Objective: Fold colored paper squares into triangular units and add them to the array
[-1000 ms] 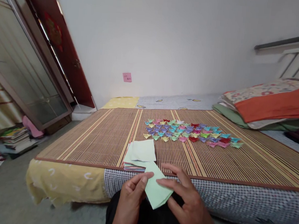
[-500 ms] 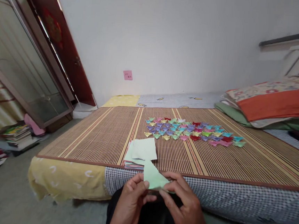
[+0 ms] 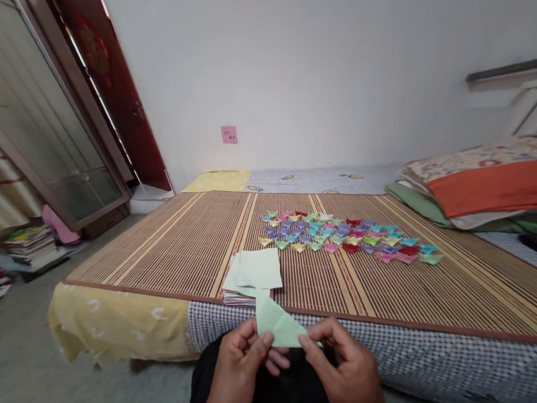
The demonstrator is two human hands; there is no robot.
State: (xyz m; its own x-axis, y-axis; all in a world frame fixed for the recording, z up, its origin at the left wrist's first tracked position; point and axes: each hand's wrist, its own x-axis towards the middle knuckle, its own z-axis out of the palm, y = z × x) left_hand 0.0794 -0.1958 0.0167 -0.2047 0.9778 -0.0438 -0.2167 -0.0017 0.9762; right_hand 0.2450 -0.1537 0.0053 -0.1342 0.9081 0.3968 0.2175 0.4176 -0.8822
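Note:
A pale green paper (image 3: 279, 325), folded to a roughly triangular shape, is held over my lap at the bed's front edge. My left hand (image 3: 242, 362) pinches its lower left part, thumb in front and fingers behind. At its right corner, my right hand (image 3: 345, 371) grips the paper between thumb and fingers. Just beyond the hands, a stack of square paper sheets (image 3: 257, 268) lies on the mat, pale green on top. Rows of small folded paper shapes (image 3: 336, 234) in many colours stand farther back to the right.
A striped mat (image 3: 185, 238) covers the bed. Folded bedding (image 3: 495, 184) is piled at the back right. A pink note (image 3: 229, 135) sticks to the wall. Books (image 3: 32, 243) are stacked at the left, near a glass-panelled door (image 3: 65, 108).
My right hand has moved slightly right and down, its thumb now on the paper's right corner. The paper is tilted a little differently, and my left hand's fingers reach farther right beneath it.

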